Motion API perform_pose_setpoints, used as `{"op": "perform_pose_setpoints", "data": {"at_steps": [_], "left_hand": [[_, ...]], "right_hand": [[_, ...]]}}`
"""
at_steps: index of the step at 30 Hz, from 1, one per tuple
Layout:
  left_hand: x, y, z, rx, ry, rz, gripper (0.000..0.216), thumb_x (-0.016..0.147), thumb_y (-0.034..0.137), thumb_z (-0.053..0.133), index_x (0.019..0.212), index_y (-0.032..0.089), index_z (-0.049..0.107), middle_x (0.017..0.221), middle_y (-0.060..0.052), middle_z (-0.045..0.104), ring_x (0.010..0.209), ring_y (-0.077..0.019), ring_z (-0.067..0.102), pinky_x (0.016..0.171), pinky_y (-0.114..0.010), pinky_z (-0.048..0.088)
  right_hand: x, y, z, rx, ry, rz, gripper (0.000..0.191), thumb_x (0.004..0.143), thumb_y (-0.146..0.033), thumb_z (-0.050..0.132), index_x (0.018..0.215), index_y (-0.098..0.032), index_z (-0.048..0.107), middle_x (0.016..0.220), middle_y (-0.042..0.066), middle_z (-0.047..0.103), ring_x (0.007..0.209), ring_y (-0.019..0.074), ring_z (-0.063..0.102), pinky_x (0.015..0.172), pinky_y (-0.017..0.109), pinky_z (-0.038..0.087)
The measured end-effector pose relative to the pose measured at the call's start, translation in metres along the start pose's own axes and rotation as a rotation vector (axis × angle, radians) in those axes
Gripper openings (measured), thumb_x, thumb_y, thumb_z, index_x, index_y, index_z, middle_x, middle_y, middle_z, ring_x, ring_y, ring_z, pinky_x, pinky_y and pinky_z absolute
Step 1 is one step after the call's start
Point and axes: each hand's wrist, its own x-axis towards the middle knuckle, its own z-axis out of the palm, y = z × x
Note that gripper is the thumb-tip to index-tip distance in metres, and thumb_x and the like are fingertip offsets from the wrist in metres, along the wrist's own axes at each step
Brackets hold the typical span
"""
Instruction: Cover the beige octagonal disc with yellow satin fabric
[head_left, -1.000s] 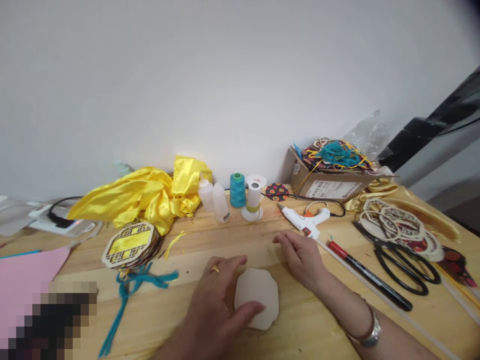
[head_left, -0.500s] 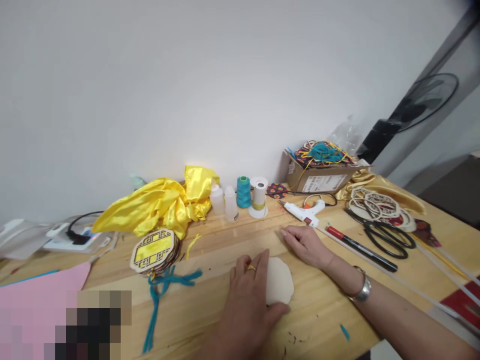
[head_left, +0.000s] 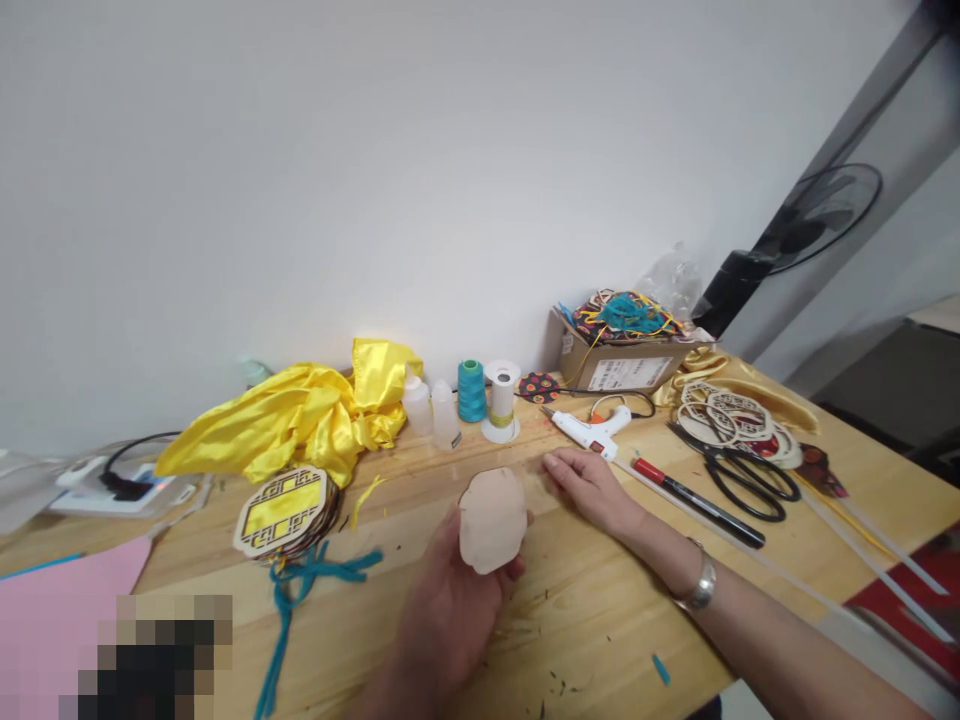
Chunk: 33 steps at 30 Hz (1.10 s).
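My left hand [head_left: 450, 610] grips a pale, scallop-edged wooden piece [head_left: 493, 518] and holds it up on edge above the wooden table [head_left: 600, 620]. My right hand [head_left: 592, 487] lies flat on the table to the right of it, fingers stretched out and nothing in them; a silver bracelet [head_left: 699, 585] is on that wrist. A white glue gun [head_left: 589, 430] lies just beyond the right hand's fingertips.
Yellow satin cloth [head_left: 292, 420], small bottles [head_left: 431, 410], a teal spool [head_left: 472, 390] and a white spool [head_left: 500, 400] line the back. A lattice disc stack [head_left: 283, 508] with teal cord [head_left: 300, 590] lies left. Marker [head_left: 697, 500], scissors [head_left: 742, 475], lattice rings [head_left: 731, 420] and a cardboard box [head_left: 622, 355] lie right.
My left hand has lifted the pale piece off the table and tipped it upright. The right hand stayed flat in place. The camera view swung somewhat.
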Motion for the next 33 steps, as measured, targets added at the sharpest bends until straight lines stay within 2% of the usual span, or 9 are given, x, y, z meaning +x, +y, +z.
{"op": "perform_pose_setpoints", "data": {"at_steps": [3, 6, 11, 13, 18, 21, 25, 28, 33], "left_hand": [[-0.002, 0.001, 0.003, -0.105, -0.023, -0.009, 0.025, 0.089, 0.019, 0.041, 0.103, 0.018, 0.062, 0.101, -0.009, 0.067, 0.091, -0.0262, 0.062, 0.068, -0.038, 0.049], [-0.006, 0.004, 0.004, -0.148, -0.059, -0.02, 0.029, 0.088, 0.018, 0.04, 0.109, 0.016, 0.06, 0.103, -0.012, 0.069, 0.093, -0.029, 0.063, 0.074, -0.045, 0.05], [-0.008, 0.009, 0.009, -0.108, -0.015, -0.177, 0.046, 0.09, 0.044, 0.036, 0.12, 0.013, 0.051, 0.106, -0.019, 0.067, 0.095, -0.0343, 0.063, 0.081, -0.059, 0.046], [-0.005, 0.007, 0.009, -0.07, -0.013, -0.183, 0.05, 0.09, 0.049, 0.033, 0.12, 0.012, 0.051, 0.105, -0.019, 0.068, 0.093, -0.0338, 0.064, 0.078, -0.057, 0.048], [0.007, -0.002, 0.004, -0.035, -0.047, -0.142, 0.045, 0.092, 0.045, 0.032, 0.121, 0.016, 0.05, 0.094, -0.013, 0.069, 0.081, -0.0269, 0.066, 0.064, -0.038, 0.05], [0.011, -0.004, 0.0, -0.051, -0.068, -0.134, 0.048, 0.092, 0.047, 0.029, 0.121, 0.016, 0.051, 0.092, -0.012, 0.068, 0.076, -0.0252, 0.065, 0.06, -0.036, 0.048], [0.011, -0.001, -0.004, -0.043, -0.085, -0.141, 0.056, 0.092, 0.05, 0.024, 0.113, 0.012, 0.059, 0.086, -0.013, 0.069, 0.076, -0.0258, 0.064, 0.058, -0.037, 0.049], [0.009, -0.001, -0.007, -0.021, -0.098, -0.165, 0.056, 0.093, 0.045, 0.022, 0.103, 0.009, 0.065, 0.084, -0.014, 0.069, 0.075, -0.0262, 0.065, 0.06, -0.039, 0.05], [0.009, -0.001, -0.008, -0.039, -0.121, -0.207, 0.058, 0.093, 0.044, 0.022, 0.098, 0.008, 0.067, 0.085, -0.014, 0.07, 0.078, -0.0264, 0.065, 0.065, -0.041, 0.051]], "right_hand": [[0.004, -0.017, 0.005, 0.149, -0.11, 0.04, 0.04, 0.086, -0.051, 0.042, 0.085, -0.016, 0.059, 0.073, 0.003, 0.059, 0.061, 0.0118, 0.051, 0.054, 0.023, 0.04], [0.007, -0.029, 0.012, 0.236, -0.181, 0.076, 0.031, 0.076, -0.045, 0.059, 0.08, -0.015, 0.06, 0.072, 0.002, 0.059, 0.061, 0.012, 0.053, 0.055, 0.023, 0.043], [0.01, -0.03, 0.019, 0.269, -0.244, 0.109, 0.023, 0.076, -0.036, 0.057, 0.071, -0.015, 0.059, 0.06, -0.002, 0.052, 0.052, 0.01, 0.049, 0.048, 0.021, 0.04], [0.01, -0.027, 0.022, 0.256, -0.222, 0.109, 0.02, 0.077, -0.034, 0.056, 0.07, -0.015, 0.057, 0.059, -0.003, 0.051, 0.05, 0.0093, 0.047, 0.046, 0.021, 0.039], [0.006, -0.017, 0.026, 0.176, -0.149, 0.082, 0.02, 0.082, -0.033, 0.053, 0.07, -0.017, 0.057, 0.056, -0.003, 0.052, 0.048, 0.0114, 0.048, 0.045, 0.023, 0.038], [0.002, -0.013, 0.024, 0.014, -0.026, -0.051, 0.009, 0.079, -0.026, 0.06, 0.081, -0.018, 0.062, 0.073, 0.003, 0.059, 0.07, 0.0181, 0.054, 0.063, 0.031, 0.045], [0.002, -0.016, 0.018, -0.234, 0.106, -0.449, 0.022, 0.08, -0.019, 0.062, 0.102, -0.018, 0.061, 0.095, 0.008, 0.062, 0.092, 0.0224, 0.052, 0.082, 0.038, 0.044], [0.006, -0.025, 0.015, -0.31, 0.037, -0.561, 0.02, 0.084, -0.018, 0.058, 0.104, -0.017, 0.061, 0.094, 0.009, 0.062, 0.09, 0.0213, 0.052, 0.079, 0.036, 0.045], [0.013, -0.031, 0.014, -0.45, -0.043, -0.641, 0.015, 0.087, -0.018, 0.052, 0.081, -0.015, 0.065, 0.077, 0.007, 0.061, 0.079, 0.0199, 0.05, 0.07, 0.034, 0.043]]}}
